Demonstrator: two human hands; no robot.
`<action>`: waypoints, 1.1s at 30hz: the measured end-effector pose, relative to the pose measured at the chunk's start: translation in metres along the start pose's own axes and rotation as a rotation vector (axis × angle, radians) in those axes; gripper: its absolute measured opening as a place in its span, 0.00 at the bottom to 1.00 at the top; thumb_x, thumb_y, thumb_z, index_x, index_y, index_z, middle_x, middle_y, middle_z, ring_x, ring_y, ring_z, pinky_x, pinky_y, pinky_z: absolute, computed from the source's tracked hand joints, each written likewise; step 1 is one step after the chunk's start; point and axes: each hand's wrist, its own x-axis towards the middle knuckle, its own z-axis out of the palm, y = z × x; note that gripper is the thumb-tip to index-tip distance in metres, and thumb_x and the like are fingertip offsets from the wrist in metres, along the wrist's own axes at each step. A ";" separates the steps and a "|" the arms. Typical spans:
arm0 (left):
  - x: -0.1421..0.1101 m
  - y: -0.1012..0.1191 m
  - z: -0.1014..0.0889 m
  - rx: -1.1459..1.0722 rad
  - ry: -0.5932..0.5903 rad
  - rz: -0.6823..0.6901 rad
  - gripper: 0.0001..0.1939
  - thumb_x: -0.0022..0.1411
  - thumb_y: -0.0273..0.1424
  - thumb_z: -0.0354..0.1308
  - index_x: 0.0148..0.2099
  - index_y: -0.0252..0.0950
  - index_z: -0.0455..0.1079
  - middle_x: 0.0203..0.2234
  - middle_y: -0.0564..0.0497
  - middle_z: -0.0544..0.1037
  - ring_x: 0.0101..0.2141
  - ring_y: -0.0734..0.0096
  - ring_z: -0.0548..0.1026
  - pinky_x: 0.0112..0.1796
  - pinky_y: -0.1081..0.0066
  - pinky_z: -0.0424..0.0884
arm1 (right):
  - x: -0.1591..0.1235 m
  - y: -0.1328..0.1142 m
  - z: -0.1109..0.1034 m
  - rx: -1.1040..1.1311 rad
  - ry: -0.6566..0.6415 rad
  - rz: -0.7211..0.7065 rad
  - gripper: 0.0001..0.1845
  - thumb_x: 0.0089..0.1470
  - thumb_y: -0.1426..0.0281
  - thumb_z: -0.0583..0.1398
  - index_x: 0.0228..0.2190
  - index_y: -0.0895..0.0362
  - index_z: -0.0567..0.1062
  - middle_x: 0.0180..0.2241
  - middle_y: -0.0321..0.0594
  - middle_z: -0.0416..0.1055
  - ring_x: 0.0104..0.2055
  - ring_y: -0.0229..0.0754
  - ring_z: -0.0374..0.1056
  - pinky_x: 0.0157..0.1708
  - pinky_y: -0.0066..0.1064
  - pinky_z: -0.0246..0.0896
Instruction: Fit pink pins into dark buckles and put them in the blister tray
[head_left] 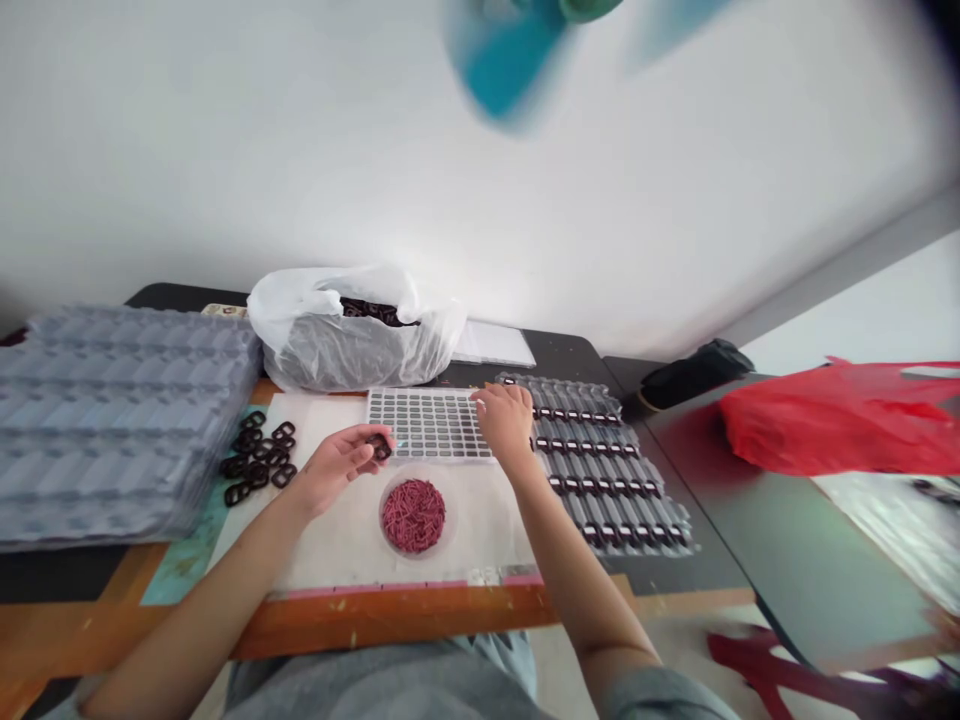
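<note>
My left hand (346, 462) is closed around a small dark brown plastic frame (379, 446), held tilted just left of the white gridded tray (409, 455). Over the right end of that tray, my right hand (506, 420) has its fingers bent together at the cells; whatever they pinch is too small to make out. Many tray cells hold small grey pieces, and some near my right hand look darker. Loose dark brown frames (259, 455) lie in a heap left of my left hand. A round clear tub (451, 520) of dark pink sticks stands in front of the tray.
Stacked clear ridged trays (127, 420) fill the left side. A white plastic bag (345, 355) of dark parts stands behind. On the right, a ridged tray (600, 465) carries rows of dark frames with white pieces. Farther right are a black pouch (697, 372) and red bag (832, 420).
</note>
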 end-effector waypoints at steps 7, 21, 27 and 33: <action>-0.004 -0.014 0.005 -0.240 -0.081 -0.029 0.25 0.53 0.44 0.68 0.49 0.34 0.78 0.33 0.47 0.77 0.26 0.78 0.70 0.28 0.76 0.67 | 0.011 0.005 0.009 -0.049 -0.096 -0.063 0.11 0.59 0.71 0.57 0.37 0.54 0.80 0.38 0.45 0.75 0.44 0.48 0.60 0.50 0.39 0.44; 0.000 -0.025 0.004 -0.282 0.054 -0.082 0.27 0.41 0.42 0.75 0.42 0.34 0.76 0.32 0.50 0.80 0.26 0.79 0.74 0.27 0.81 0.70 | 0.023 0.003 -0.010 0.158 -0.164 -0.037 0.10 0.57 0.75 0.58 0.34 0.57 0.80 0.38 0.45 0.78 0.45 0.46 0.67 0.45 0.35 0.55; 0.000 -0.026 0.003 -0.197 0.068 -0.066 0.29 0.43 0.46 0.73 0.45 0.33 0.77 0.31 0.48 0.80 0.25 0.79 0.73 0.28 0.78 0.71 | -0.030 -0.066 -0.061 0.810 -0.048 -0.236 0.07 0.59 0.66 0.61 0.36 0.52 0.80 0.35 0.38 0.79 0.39 0.41 0.73 0.43 0.33 0.65; -0.001 -0.029 0.004 -0.144 0.095 -0.071 0.29 0.42 0.49 0.73 0.40 0.32 0.78 0.24 0.51 0.76 0.24 0.77 0.71 0.26 0.77 0.68 | -0.051 -0.109 -0.068 0.870 0.077 -0.378 0.05 0.59 0.71 0.62 0.34 0.53 0.80 0.33 0.37 0.79 0.37 0.40 0.71 0.42 0.33 0.64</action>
